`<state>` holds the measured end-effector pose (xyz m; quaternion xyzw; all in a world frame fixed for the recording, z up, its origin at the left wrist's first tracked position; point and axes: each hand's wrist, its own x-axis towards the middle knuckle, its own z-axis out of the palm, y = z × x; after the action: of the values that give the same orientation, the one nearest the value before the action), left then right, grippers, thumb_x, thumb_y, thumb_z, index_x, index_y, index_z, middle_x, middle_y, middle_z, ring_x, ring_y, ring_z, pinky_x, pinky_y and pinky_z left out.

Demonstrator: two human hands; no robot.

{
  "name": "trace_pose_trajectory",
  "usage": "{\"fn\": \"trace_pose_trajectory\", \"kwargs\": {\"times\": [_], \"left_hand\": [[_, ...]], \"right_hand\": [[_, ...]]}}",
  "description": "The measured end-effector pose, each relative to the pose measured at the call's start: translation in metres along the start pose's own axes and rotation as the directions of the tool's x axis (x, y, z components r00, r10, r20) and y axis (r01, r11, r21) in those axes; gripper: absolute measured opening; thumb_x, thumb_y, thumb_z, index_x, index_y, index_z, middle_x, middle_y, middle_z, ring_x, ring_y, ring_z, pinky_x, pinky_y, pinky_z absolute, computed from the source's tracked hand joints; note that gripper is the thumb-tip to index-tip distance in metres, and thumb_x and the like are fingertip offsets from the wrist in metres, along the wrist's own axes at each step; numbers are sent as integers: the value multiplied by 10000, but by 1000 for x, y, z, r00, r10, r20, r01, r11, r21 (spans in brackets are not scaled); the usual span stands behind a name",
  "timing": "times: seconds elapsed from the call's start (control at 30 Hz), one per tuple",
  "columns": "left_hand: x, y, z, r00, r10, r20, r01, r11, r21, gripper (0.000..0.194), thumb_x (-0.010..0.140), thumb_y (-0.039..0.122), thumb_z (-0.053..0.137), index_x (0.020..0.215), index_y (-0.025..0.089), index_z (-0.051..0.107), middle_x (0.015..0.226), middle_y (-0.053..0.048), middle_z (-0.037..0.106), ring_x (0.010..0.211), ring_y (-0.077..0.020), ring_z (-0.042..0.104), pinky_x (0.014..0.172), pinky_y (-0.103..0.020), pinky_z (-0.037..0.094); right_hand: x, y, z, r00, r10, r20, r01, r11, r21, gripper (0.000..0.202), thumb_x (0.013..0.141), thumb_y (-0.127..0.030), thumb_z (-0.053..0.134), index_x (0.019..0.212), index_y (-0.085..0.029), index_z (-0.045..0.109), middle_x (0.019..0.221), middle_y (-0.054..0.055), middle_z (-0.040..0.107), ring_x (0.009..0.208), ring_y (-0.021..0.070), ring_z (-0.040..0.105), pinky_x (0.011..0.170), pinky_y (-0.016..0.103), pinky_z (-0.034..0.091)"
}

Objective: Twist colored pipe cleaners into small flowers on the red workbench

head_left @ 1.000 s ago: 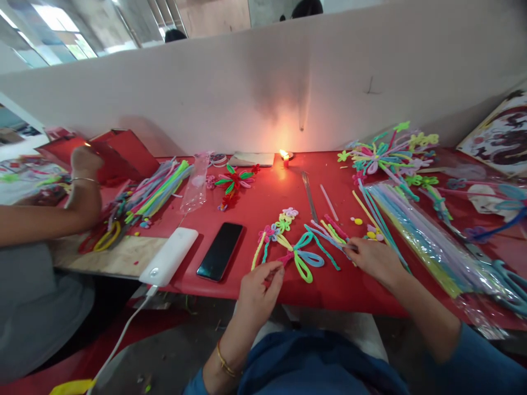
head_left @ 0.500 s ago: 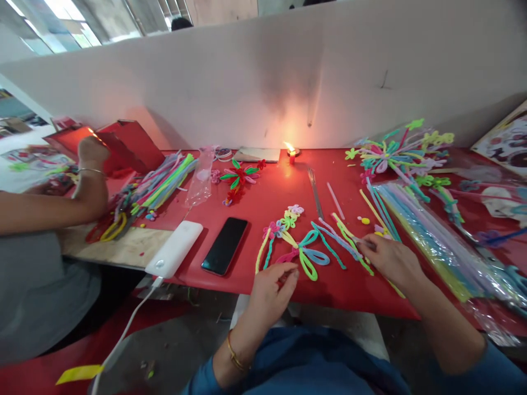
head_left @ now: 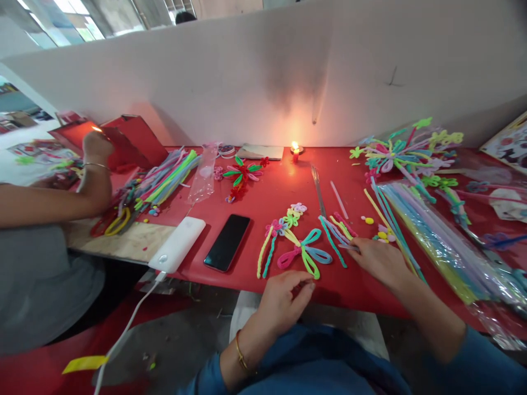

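Counter (head_left: 274, 192) in red, under a smudged wall (head_left: 230, 93); at lower centre the looped bow (head_left: 303, 248) lies near the left hand (head_left: 282, 302), its grip unclear, while the right hand (head_left: 381, 263) pinches a slim grey item (head_left: 349, 248)

You wear a blue upper garment (head_left: 325, 359); its front is dark blue with soft folds; your left sleeve (head_left: 209, 377) and right sleeve (head_left: 473, 348) are a plain, lighter blue; each leaves the forearm exposed. Your left wrist carries a slim, gold-coloured bracelet (head_left: 241, 354) with a small raised detail; your left hand (head_left: 284, 302) and right hand (head_left: 377, 262) are ungloved.
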<state>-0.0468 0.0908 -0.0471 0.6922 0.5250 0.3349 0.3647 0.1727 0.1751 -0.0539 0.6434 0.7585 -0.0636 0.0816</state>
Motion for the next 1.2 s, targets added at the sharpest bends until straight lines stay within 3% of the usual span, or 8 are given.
{"fn": "trace_pose_trajectory", "kwargs": {"times": [0.17,0.47,0.6,0.67,0.77,0.93,1.03,1.2], "left_hand": [[0,-3,-1,1000,3,0,-3,1000,22,176,819,235,491,883,200,650,804,-22,697,742,-131,627,689,-210,463],[2,-4,-2,1000,2,2,-2,1000,16,192,817,248,484,888,189,653,810,-34,700,747,-136,628,704,-218,464],[3,-3,-2,999,-38,-4,38,999,-17,200,811,250,492,889,172,659,829,-54,700,769,-152,625,725,-240,457],[4,-1,-1,994,-106,-14,104,991,-81,201,807,260,497,863,168,666,804,-61,697,750,-162,621,705,-255,458],[7,2,2,973,-232,-10,216,922,-322,205,801,286,507,814,159,667,765,-66,684,724,-165,612,677,-265,459],[19,11,3,921,-390,17,260,581,-771,281,760,355,577,937,146,639,784,-65,681,727,-160,621,626,-247,452],[25,16,-1,926,-378,24,212,465,-860,297,773,385,563,921,142,649,727,-48,672,676,-137,603,607,-236,432],[27,22,-3,941,-338,-11,148,442,-885,186,773,314,579,799,151,662,612,-11,642,607,-113,571,615,-235,417]], "right_hand": [[0,3,-1,1000,28,2,-28,1000,12,252,834,-285,393,832,-195,627,826,98,705,763,263,648,549,303,347],[-4,12,-10,989,149,-23,-145,982,122,230,794,-346,426,779,-221,618,768,62,684,731,238,607,523,279,314],[-2,18,-9,981,181,-63,-155,943,296,208,756,-362,467,664,-211,577,628,36,603,617,198,546,500,268,295],[-6,15,-10,986,146,-79,-90,869,486,248,744,-391,481,583,-204,502,521,-4,498,520,152,469,493,257,292],[-20,1,-16,1000,-4,-23,21,646,763,309,734,-423,489,530,-206,408,466,-46,367,460,107,359,467,239,279],[-46,-33,-20,940,-319,125,-21,312,950,255,731,-391,523,601,-181,459,509,-57,365,472,82,320,452,210,269],[-54,-42,-12,913,-370,171,-86,233,969,265,718,-386,550,594,-177,445,514,-60,350,474,75,305,446,199,267],[-62,-45,0,921,-339,191,-136,179,974,277,696,-421,584,629,-162,512,509,-48,405,464,79,337,439,200,266]]}}
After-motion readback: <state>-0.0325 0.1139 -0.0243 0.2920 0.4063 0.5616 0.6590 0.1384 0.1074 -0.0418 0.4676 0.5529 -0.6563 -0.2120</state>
